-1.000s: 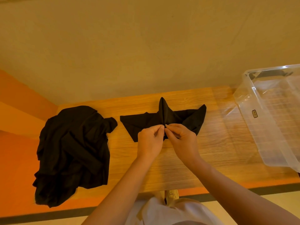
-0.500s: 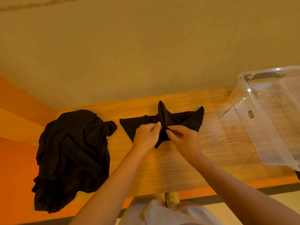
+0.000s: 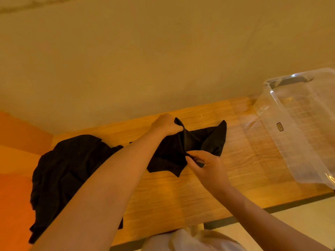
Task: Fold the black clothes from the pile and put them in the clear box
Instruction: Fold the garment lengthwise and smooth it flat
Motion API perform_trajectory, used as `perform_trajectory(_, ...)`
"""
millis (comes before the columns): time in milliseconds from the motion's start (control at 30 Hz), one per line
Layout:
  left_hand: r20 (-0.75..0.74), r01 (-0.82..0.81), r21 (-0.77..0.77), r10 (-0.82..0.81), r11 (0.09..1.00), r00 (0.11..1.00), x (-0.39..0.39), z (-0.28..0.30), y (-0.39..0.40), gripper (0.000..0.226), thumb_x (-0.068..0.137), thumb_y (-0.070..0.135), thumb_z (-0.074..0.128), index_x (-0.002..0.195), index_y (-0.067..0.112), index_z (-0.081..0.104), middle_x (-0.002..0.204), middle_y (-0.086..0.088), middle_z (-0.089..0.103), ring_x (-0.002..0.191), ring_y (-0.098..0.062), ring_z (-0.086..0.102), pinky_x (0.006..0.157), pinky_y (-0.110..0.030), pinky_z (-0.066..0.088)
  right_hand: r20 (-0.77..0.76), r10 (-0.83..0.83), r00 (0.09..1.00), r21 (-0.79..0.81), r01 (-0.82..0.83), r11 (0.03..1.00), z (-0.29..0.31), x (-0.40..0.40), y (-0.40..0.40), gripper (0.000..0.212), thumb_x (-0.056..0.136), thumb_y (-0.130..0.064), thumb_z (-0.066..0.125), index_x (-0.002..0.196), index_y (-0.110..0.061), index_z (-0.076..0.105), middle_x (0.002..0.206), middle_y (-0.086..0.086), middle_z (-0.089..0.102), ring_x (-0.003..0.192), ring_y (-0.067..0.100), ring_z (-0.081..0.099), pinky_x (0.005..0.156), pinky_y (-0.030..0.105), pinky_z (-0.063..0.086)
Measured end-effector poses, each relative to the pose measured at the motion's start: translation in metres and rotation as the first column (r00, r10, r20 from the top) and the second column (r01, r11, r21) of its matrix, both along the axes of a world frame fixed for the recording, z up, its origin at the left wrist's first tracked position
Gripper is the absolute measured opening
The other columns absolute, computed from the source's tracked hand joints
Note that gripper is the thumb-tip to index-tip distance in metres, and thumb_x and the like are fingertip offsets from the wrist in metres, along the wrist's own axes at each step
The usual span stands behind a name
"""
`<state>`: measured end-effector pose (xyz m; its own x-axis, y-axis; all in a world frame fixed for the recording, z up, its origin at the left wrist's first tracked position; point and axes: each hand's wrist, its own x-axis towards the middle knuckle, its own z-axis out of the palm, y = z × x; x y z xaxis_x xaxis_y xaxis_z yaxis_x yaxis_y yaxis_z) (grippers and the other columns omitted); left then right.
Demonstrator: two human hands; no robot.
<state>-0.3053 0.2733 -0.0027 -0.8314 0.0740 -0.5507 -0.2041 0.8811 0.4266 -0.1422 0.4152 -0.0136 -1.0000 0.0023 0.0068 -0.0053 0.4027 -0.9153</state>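
Right hand [image 3: 208, 165] nearest, thumb and fingers pinching the near end of a raised centre ridge in the small black cloth garment [image 3: 197, 142]. Left hand [image 3: 165, 125] further out, fingers curled round the far end of that same ridge. The ridge runs near-to-far between the hands; the garment's long axis lies left-right across the wooden tabletop [image 3: 181, 196], wings drooping either side. Crumpled black clothes pile [image 3: 68, 171] sits left, under the left forearm. Clear plastic box [image 3: 304, 127] stands well apart to the right — the right hand is closer to it, so the folded piece likely travels rightward.
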Motion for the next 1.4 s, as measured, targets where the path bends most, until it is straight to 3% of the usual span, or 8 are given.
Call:
perform_trajectory(200,-0.073,0.167,-0.208,-0.185,0.964,0.98,-0.017,-0.016,0.006,0.014,0.084,0.013,0.059,0.099,0.012,0.059,0.093,-0.004,0.06,0.081,-0.022,0.059,0.056,-0.029,0.042,-0.055,-0.009,0.998,0.022,0.01,1.0,0.001,-0.004,-0.003,0.022,0.085,-0.013,0.07,0.107,-0.015,0.072,0.094,-0.01,0.071,0.087,-0.002,0.066,0.074,0.016,0.054)
perform_trajectory(333,-0.163,0.163,-0.251,-0.208,0.954,0.964,-0.028,-0.024,0.006,0.021,0.086,0.001,0.052,0.089,0.021,0.058,0.077,0.002,0.052,0.075,-0.019,0.054,0.059,-0.027,0.042,-0.133,0.028,0.991,0.06,-0.02,0.998,0.001,0.0,-0.004,0.023,0.083,-0.01,0.073,0.105,-0.015,0.072,0.095,-0.011,0.07,0.088,-0.002,0.066,0.075,0.016,0.053)
perform_trajectory(533,-0.241,0.144,-0.141,-0.175,0.98,0.955,-0.048,-0.01,-0.003,0.024,0.09,0.013,0.054,0.104,0.021,0.072,0.106,0.001,0.067,0.097,-0.022,0.062,0.067,-0.029,0.044,-0.216,0.021,0.976,0.16,0.014,0.987,0.001,0.003,0.009,0.023,0.082,-0.01,0.074,0.104,-0.014,0.072,0.095,-0.012,0.068,0.089,-0.005,0.063,0.078,0.011,0.05)
perform_trajectory(767,-0.269,0.142,-0.061,-0.153,0.988,0.951,-0.065,0.06,-0.037,0.023,0.091,0.013,0.056,0.105,0.017,0.074,0.102,-0.006,0.07,0.086,-0.021,0.061,0.076,-0.036,0.052,-0.363,-0.048,0.931,0.191,0.125,0.974,0.017,-0.018,0.04,0.022,0.082,-0.006,0.072,0.104,-0.009,0.072,0.096,0.0,0.07,0.089,0.006,0.067,0.079,0.019,0.054)
perform_trajectory(967,-0.412,0.019,0.065,0.01,0.998,0.911,-0.046,0.143,-0.047,0.03,0.087,0.005,0.051,0.106,0.02,0.071,0.092,0.001,0.069,0.084,-0.006,0.057,0.069,-0.019,0.041,-0.471,-0.143,0.87,0.115,0.222,0.968,0.068,-0.06,0.055,0.016,0.084,-0.009,0.069,0.1,-0.008,0.072,0.094,-0.005,0.068,0.087,0.003,0.064,0.079,0.01,0.049)
perform_trajectory(1133,-0.448,-0.056,0.31,0.198,0.949,0.872,-0.02,0.206,-0.053,0.028,0.086,0.005,0.049,0.09,0.021,0.071,0.071,-0.001,0.072,0.041,0.002,0.05,0.055,-0.022,0.04,-0.397,-0.248,0.884,-0.043,0.253,0.967,0.123,-0.093,0.066,0.014,0.087,-0.012,0.068,0.098,-0.02,0.071,0.089,-0.016,0.068,0.086,-0.003,0.066,0.079,0.011,0.05)
perform_trajectory(1233,-0.408,-0.058,0.334,0.2,0.941,0.891,-0.003,0.234,-0.06,0.025,0.087,0.006,0.05,0.092,0.014,0.073,0.073,-0.005,0.073,0.042,0.0,0.047,0.06,-0.018,0.043,-0.418,-0.227,0.88,-0.024,0.24,0.971,0.153,-0.105,0.071,0.014,0.088,-0.015,0.066,0.095,-0.027,0.067,0.084,-0.025,0.064,0.079,-0.013,0.062,0.075,0.006,0.047)
perform_trajectory(1400,-0.338,-0.175,0.248,0.254,0.953,0.906,0.017,0.248,-0.07,0.02,0.087,0.012,0.054,0.094,0.008,0.072,0.073,-0.002,0.074,0.052,-0.007,0.044,0.045,-0.019,0.032,-0.433,-0.126,0.893,0.083,0.179,0.98,0.178,-0.122,0.074,0.011,0.088,-0.014,0.065,0.096,-0.019,0.071,0.079,-0.014,0.065,0.073,-0.008,0.061,0.068,0.003,0.045)
